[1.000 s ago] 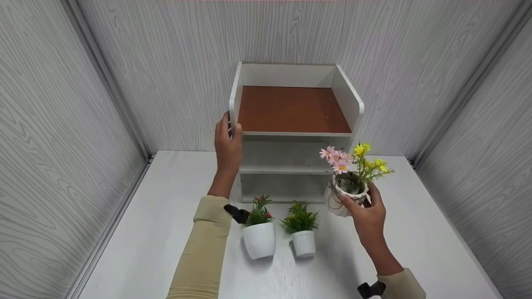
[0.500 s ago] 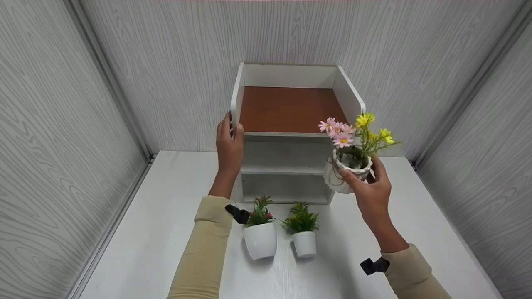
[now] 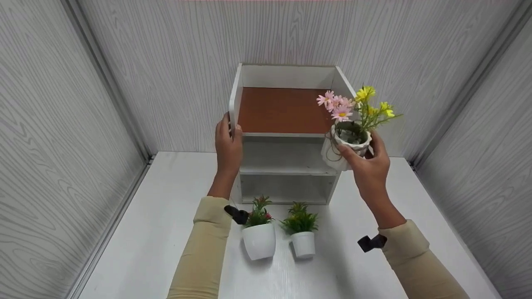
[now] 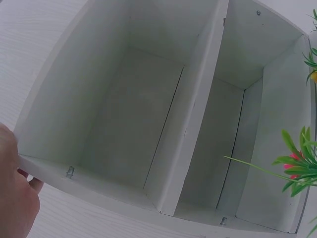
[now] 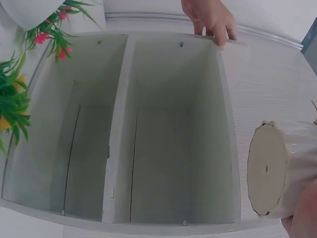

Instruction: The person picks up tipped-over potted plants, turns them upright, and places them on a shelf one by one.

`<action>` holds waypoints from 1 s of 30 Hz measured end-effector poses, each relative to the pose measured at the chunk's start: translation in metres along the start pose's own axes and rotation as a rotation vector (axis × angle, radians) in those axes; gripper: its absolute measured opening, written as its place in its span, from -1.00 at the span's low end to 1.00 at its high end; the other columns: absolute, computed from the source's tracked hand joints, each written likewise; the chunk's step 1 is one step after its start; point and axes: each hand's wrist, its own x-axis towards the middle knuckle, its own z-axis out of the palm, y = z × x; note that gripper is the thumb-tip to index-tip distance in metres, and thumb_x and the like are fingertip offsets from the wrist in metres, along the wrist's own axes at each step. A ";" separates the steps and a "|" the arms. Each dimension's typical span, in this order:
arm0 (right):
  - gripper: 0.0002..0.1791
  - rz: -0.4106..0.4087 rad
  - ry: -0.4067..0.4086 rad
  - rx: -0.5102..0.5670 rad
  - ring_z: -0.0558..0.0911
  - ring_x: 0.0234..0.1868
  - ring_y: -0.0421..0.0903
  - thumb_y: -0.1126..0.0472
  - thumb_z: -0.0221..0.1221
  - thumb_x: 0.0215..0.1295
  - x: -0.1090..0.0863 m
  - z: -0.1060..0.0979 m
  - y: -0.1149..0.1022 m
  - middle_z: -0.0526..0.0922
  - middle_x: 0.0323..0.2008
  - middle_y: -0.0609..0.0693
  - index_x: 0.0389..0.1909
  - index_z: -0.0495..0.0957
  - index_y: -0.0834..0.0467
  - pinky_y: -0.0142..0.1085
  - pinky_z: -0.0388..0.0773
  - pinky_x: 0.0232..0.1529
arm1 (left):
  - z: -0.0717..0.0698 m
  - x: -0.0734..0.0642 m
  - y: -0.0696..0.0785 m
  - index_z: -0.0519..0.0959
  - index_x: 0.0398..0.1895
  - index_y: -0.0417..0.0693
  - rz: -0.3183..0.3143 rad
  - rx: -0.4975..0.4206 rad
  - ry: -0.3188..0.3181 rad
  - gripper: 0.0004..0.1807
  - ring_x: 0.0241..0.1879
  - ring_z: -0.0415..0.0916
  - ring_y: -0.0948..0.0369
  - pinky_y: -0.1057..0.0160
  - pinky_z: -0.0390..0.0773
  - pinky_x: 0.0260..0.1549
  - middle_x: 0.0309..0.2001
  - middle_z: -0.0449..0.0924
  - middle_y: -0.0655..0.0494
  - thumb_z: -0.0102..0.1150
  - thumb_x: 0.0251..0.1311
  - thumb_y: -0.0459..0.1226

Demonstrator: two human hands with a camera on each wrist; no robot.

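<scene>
A white fluted flowerpot (image 3: 337,155) with pink and yellow flowers and a twine bow is held up in my right hand (image 3: 372,174), thumb near its rim and fingers round the far side. It overlaps the right side of a white shelf unit (image 3: 286,171) with a brown top board. In the right wrist view the underside of the flowerpot (image 5: 267,171) faces the camera, beside the unit. My left hand (image 3: 228,149) grips the front edge of the unit's left side panel, thumb in front. The left wrist view shows this left hand (image 4: 17,186) at the panel's edge.
Two white potted plants stand on the white table (image 3: 166,232) before the unit: a larger one with red flowers (image 3: 259,241) and a smaller green one (image 3: 304,244). Grey wood-grain walls (image 3: 166,62) enclose the back and both sides.
My right hand has raised the flowerpot from in front of the lower compartments to near the height of the brown top. My left hand has stayed on the side panel.
</scene>
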 end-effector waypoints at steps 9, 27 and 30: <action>-0.10 -0.024 0.001 -0.011 0.48 0.32 -0.02 0.13 0.46 0.16 0.022 0.014 -0.001 0.42 0.33 0.08 0.49 0.26 0.12 -0.41 0.59 0.05 | 0.001 -0.002 -0.001 0.14 0.56 -0.11 0.002 -0.005 0.003 -0.40 0.39 0.32 0.13 0.15 0.43 0.34 0.36 0.32 -0.05 -0.14 0.57 -0.11; -0.14 -0.015 0.022 -0.088 0.53 0.27 -0.13 0.03 0.47 0.15 0.051 0.037 0.015 0.49 0.27 0.05 0.44 0.31 0.08 -0.24 0.58 0.17 | 0.002 -0.001 -0.001 0.13 0.57 -0.10 -0.002 -0.030 0.000 -0.39 0.41 0.31 0.11 0.15 0.42 0.34 0.39 0.29 -0.04 -0.13 0.57 -0.09; -0.11 -0.013 0.025 -0.112 0.53 0.26 -0.13 0.02 0.48 0.13 0.052 0.038 0.017 0.49 0.27 0.05 0.46 0.30 0.08 -0.23 0.57 0.19 | 0.003 -0.002 -0.001 0.13 0.57 -0.11 -0.003 -0.031 -0.007 -0.38 0.41 0.31 0.11 0.15 0.42 0.34 0.40 0.29 -0.04 -0.13 0.57 -0.08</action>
